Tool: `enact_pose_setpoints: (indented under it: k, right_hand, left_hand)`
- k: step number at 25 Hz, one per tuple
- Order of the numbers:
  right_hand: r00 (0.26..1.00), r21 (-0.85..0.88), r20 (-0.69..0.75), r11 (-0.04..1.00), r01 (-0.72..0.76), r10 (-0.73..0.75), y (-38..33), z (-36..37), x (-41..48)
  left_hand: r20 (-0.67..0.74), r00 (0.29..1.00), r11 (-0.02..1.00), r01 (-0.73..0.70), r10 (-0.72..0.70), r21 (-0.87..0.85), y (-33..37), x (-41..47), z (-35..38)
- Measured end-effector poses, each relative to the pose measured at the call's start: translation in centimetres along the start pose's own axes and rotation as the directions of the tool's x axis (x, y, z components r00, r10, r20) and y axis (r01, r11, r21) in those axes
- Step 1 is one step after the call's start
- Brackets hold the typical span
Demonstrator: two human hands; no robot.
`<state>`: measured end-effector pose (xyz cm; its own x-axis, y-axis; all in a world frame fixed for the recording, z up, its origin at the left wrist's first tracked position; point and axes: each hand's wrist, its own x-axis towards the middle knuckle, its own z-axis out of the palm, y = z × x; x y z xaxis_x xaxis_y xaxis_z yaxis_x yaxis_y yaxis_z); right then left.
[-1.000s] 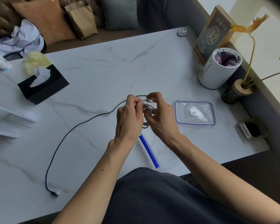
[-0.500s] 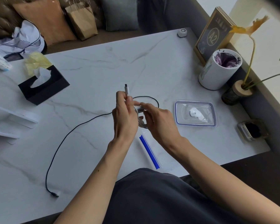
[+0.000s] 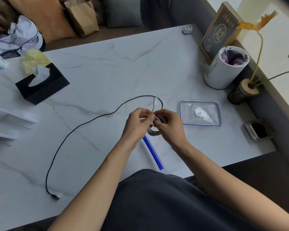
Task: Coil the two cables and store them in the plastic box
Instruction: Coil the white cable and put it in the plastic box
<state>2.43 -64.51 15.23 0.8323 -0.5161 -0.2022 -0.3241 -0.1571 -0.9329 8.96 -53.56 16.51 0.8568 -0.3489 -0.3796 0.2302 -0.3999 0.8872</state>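
A white cable (image 3: 156, 129) is wound into a small coil held above the table between both hands. My left hand (image 3: 137, 126) pinches its free end, whose plug (image 3: 155, 99) sticks up and away from me. My right hand (image 3: 169, 126) grips the coil from the right. A black cable (image 3: 83, 124) lies uncoiled on the marble table (image 3: 107, 72), running from behind my hands to a plug (image 3: 56, 196) at the front left. The clear plastic box (image 3: 200, 113) with a blue-edged rim sits just right of my hands.
A clear bag with a blue zip strip (image 3: 153, 152) lies under my hands. A black tissue box (image 3: 42, 85) stands at the left, a white cup (image 3: 223, 69), a wooden sign (image 3: 218, 32) and a plant vase (image 3: 244, 90) at the right. A small glass jar (image 3: 259, 130) is near the right edge.
The white plug end swung from pointing up at the left of my hands to above and between them, as my left hand wound it around the coil. The black cable stayed put.
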Motion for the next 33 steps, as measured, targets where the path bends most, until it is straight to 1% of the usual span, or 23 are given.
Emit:
enact_pose_setpoints:
  k: [2,4,6,8,12,15,18,20,22,25,28,30,33]
  right_hand:
    - [0.992,0.113,0.018,0.986,-0.126,0.125,1.6,-0.6,0.0]
    - [0.966,0.199,0.102,0.947,-0.254,0.238,3.2,-1.4,-0.1]
    - [0.94,0.208,0.172,0.922,-0.328,0.295,4.8,-1.9,-0.6]
    - [0.925,0.182,0.175,0.912,-0.367,0.337,6.3,-2.1,-1.1]
    - [0.91,0.078,0.155,0.914,-0.399,0.384,8.9,-1.8,-1.0]
    - [0.904,0.032,0.121,0.908,-0.417,0.411,10.1,-1.4,-0.4]
    - [0.902,0.039,0.05,0.902,-0.43,0.428,11.0,-0.8,0.2]
    - [0.9,0.06,0.025,0.898,-0.437,0.436,11.1,-0.2,0.6]
    - [0.889,0.104,0.004,0.884,-0.456,0.458,11.3,0.6,1.0]
    - [0.863,0.135,-0.024,0.857,-0.498,0.505,11.4,1.8,1.6]
    - [0.843,0.159,-0.057,0.838,-0.521,0.535,11.7,2.3,2.3]
    - [0.844,0.125,-0.063,0.843,-0.523,0.533,11.7,2.5,2.8]
    - [0.861,0.037,-0.054,0.862,-0.505,0.507,12.0,3.0,3.3]
  left_hand:
    - [0.064,0.996,0.997,0.058,-0.061,0.04,-1.7,0.0,1.0]
    - [0.085,0.99,0.991,0.103,-0.11,0.08,-3.1,0.0,1.9]
    - [0.082,0.986,0.984,0.138,-0.148,0.114,-4.5,0.0,3.0]
    - [0.087,0.98,0.974,0.161,-0.176,0.163,-5.6,-0.3,4.1]
    - [0.089,0.965,0.949,0.222,-0.247,0.223,-6.7,-0.6,5.8]
    - [0.094,0.958,0.94,0.241,-0.27,0.242,-6.9,-0.8,6.1]
    - [0.036,0.982,0.952,0.168,-0.183,0.256,-7.4,-1.0,5.7]
    - [-0.015,0.992,0.947,0.128,-0.129,0.294,-7.9,-1.0,5.2]
    - [-0.046,0.991,0.926,0.131,-0.123,0.354,-8.6,-1.3,4.6]
    - [-0.058,0.977,0.907,0.211,-0.204,0.364,-9.5,-1.3,4.2]
    - [0.008,0.959,0.912,0.268,-0.284,0.31,-9.8,-1.0,4.4]
    - [0.038,0.95,0.91,0.284,-0.31,0.302,-9.7,-0.9,4.5]
    - [0.034,0.948,0.906,0.293,-0.317,0.306,-9.7,-0.9,4.4]
